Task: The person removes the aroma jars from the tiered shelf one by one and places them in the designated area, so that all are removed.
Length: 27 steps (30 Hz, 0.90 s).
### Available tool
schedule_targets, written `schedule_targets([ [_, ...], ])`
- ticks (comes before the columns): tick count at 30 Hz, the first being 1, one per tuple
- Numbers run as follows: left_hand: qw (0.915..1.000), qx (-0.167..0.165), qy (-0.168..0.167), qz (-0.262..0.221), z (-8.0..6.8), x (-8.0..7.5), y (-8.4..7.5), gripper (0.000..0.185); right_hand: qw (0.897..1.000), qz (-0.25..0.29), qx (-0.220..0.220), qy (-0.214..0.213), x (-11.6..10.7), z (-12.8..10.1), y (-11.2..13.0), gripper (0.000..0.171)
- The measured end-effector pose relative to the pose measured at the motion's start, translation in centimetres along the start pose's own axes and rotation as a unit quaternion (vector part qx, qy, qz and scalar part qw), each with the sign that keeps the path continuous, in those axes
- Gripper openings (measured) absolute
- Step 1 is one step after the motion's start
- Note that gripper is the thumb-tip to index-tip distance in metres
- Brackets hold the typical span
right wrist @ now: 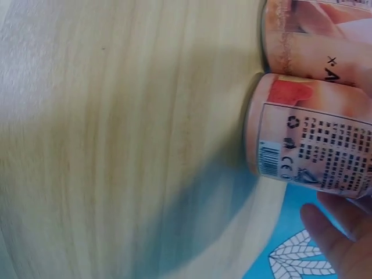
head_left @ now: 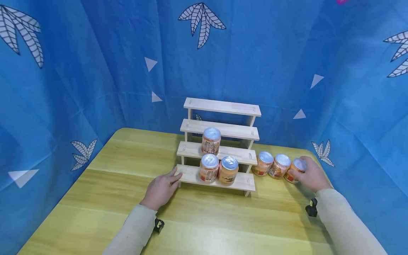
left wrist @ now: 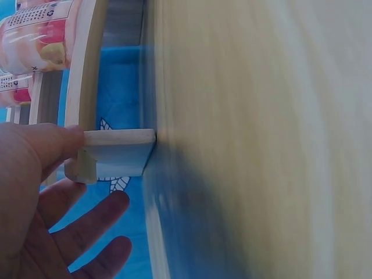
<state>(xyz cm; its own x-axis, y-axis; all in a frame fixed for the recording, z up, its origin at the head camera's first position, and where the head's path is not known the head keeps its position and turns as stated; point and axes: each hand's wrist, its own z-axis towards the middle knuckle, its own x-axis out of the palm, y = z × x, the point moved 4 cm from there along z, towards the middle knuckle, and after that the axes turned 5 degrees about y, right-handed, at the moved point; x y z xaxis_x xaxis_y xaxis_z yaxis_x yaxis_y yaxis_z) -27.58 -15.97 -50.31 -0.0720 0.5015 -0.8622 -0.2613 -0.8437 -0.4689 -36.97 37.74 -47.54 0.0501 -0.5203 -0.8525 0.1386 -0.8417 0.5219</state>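
Blue leaf-print cloth surrounds the wooden bench [head_left: 95, 198]. Left hand [head_left: 160, 189] rests with relaxed fingers touching the stepped rack's [head_left: 220, 141] lowest corner. Right hand [head_left: 310, 175] curls around the outermost can [head_left: 297, 169], with two more cans just left of it.

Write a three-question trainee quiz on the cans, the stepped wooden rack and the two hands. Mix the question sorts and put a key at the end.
1. How many cans stand on the wooden rack, and how many on the table to its right?
2. True or false: the left hand grips a can.
3. Which can does the right hand hold? A) the one on the second step B) the rightmost can of the table row C) the one nearest the rack

Key
1. Three on the rack: two on the lowest step, one on the second. Three on the table.
2. False: it touches the left end of the lowest step.
3. B
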Motion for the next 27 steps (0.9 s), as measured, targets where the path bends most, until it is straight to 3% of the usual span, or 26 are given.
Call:
schedule_targets([
  [7,1.0000,0.000,0.000,-0.003,0.1,-0.1,-0.2,0.036,1.000,-0.027,0.000,0.010,-1.1,0.2,1.6,0.083],
  [12,1.0000,-0.006,0.002,-0.003,0.1,0.1,0.0,0.037,0.999,-0.030,-0.004,0.014,-1.5,0.4,4.5,0.084],
  [21,0.9999,-0.012,0.005,-0.008,0.0,0.1,0.0,0.037,0.997,-0.014,-0.079,0.006,-0.9,1.8,12.4,0.074],
  [27,1.0000,-0.006,0.003,-0.003,0.2,0.0,0.0,0.037,0.992,-0.007,-0.128,-0.001,-0.2,3.0,16.0,0.067],
])
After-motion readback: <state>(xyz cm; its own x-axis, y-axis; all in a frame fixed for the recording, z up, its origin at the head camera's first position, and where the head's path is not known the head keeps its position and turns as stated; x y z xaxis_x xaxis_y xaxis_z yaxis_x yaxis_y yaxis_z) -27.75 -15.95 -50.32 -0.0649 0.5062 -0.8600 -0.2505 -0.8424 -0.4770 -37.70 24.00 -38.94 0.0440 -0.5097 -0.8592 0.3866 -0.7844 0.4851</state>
